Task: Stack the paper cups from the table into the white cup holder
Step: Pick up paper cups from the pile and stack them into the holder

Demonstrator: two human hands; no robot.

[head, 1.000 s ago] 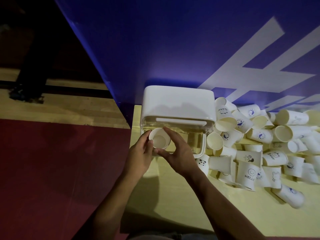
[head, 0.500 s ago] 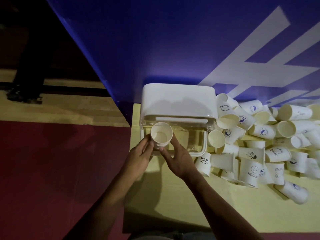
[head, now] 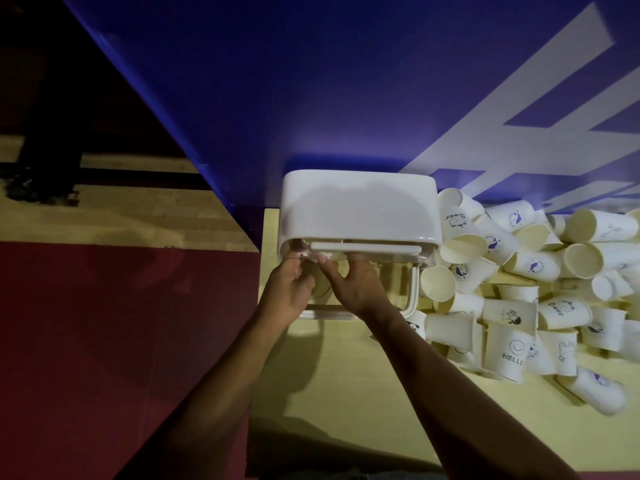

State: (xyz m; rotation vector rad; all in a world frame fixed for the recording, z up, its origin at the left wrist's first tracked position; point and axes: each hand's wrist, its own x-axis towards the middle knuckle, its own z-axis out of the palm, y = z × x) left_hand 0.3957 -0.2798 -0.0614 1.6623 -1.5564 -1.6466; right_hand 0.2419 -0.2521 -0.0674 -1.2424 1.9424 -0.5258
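The white cup holder (head: 358, 206) stands at the table's back left, with a white lid over a clear body. Both hands are at its front left, just under the lid's edge. My left hand (head: 287, 292) and my right hand (head: 356, 289) hold a paper cup (head: 320, 285) between them. The cup is pushed up into the clear body and is mostly hidden by my fingers. A large pile of paper cups (head: 540, 289) lies to the right of the holder, most of them on their sides and several printed with small pictures.
The yellow table (head: 346, 393) ends just left of the holder, with red floor (head: 121, 341) beyond its edge. A blue wall panel (head: 311, 98) with white stripes rises right behind the holder and the pile.
Both hands have carried the cup up and forward, from in front of the holder into its clear body under the lid. Its open mouth no longer shows.
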